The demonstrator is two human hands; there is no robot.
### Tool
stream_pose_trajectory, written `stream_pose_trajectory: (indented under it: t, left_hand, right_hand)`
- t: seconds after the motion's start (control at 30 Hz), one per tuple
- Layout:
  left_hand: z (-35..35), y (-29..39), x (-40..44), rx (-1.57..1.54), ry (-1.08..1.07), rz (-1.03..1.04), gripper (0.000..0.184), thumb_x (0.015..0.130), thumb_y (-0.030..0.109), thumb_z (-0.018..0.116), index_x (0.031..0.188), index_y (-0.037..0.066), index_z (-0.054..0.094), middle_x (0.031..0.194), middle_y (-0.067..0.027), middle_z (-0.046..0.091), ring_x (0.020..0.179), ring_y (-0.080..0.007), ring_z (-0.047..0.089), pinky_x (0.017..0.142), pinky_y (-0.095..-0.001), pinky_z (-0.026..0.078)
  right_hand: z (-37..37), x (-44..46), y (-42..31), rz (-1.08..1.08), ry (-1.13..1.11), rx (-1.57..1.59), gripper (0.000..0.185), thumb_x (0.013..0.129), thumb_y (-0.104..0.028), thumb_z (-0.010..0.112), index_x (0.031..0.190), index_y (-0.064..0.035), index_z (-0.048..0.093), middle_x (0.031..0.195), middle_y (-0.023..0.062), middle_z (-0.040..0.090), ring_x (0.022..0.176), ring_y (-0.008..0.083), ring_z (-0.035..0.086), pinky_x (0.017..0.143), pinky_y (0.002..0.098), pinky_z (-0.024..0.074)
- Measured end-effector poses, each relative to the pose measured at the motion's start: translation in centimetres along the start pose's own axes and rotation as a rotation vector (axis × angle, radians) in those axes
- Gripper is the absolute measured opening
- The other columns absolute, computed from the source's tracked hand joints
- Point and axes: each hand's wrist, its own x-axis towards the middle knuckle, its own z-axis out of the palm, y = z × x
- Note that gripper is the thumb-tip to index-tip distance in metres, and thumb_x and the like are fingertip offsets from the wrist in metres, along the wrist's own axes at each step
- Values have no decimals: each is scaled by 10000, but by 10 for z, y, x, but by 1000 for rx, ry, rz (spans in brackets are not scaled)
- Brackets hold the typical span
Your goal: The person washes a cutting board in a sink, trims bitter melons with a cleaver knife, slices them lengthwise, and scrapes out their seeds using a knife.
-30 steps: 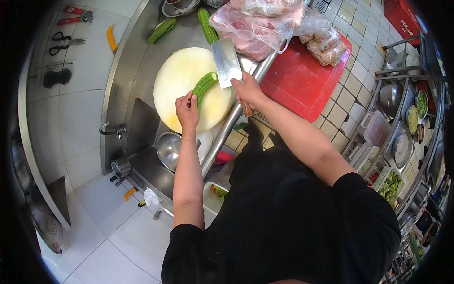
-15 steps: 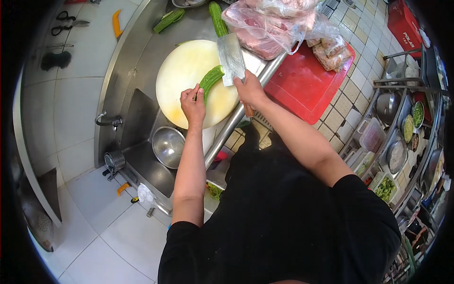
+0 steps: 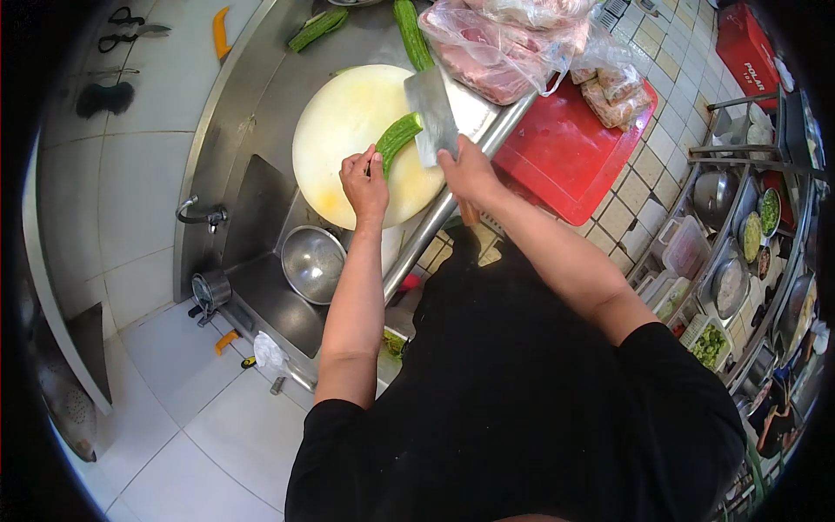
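Note:
My left hand (image 3: 364, 187) is closed around the near end of a curved, ridged green gourd (image 3: 400, 137). The gourd lies across a round, pale yellow-white cutting board (image 3: 335, 113). In my right hand (image 3: 470, 174) is the wooden handle of a cleaver (image 3: 430, 109). Its broad metal blade is at the gourd's far end, over the board's right edge; whether blade and gourd touch, I cannot tell. Another whole green gourd (image 3: 410, 35) lies just beyond the board, and a green piece (image 3: 318, 30) rests farther left on the metal counter.
Bagged raw meat (image 3: 496, 56) sits beyond the board, beside a red plastic lid or tray (image 3: 565, 165). A steel bowl (image 3: 313, 264) stands in the sink (image 3: 283, 326) at left, below a tap (image 3: 204, 215). Shelves with food containers (image 3: 683, 244) line the right.
The cleaver has shifted slightly toward me along the gourd's end. My left hand still holds the gourd on the board. The whole view has moved a little.

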Motion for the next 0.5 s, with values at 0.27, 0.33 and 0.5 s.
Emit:
stream_pose_trajectory:
  t: [0.27,0.33,0.5]
  left_hand:
    - [8,-2,-2,-60,22,-47,269,931,189,654,1165,72,720,1060,-115,611,1018,-279,554,917,-390,454]
    - [8,-1,-2,-47,37,-91,273,927,193,656,1163,70,718,1067,-116,612,1022,-285,556,920,-395,451]
    - [11,-6,-3,4,69,-37,265,939,200,648,1159,71,721,1065,-119,612,988,-262,577,867,-371,475]
  right_hand:
    - [19,16,-29,112,-60,-44,347,945,-244,569,1092,68,532,951,318,655,900,430,676,840,481,518]
    - [21,9,-26,81,-57,-67,347,947,-246,569,1087,69,530,943,315,657,880,423,683,832,482,523]
    - [17,-20,-28,172,-199,-8,361,950,-248,569,1095,78,525,965,318,656,869,403,695,818,470,534]
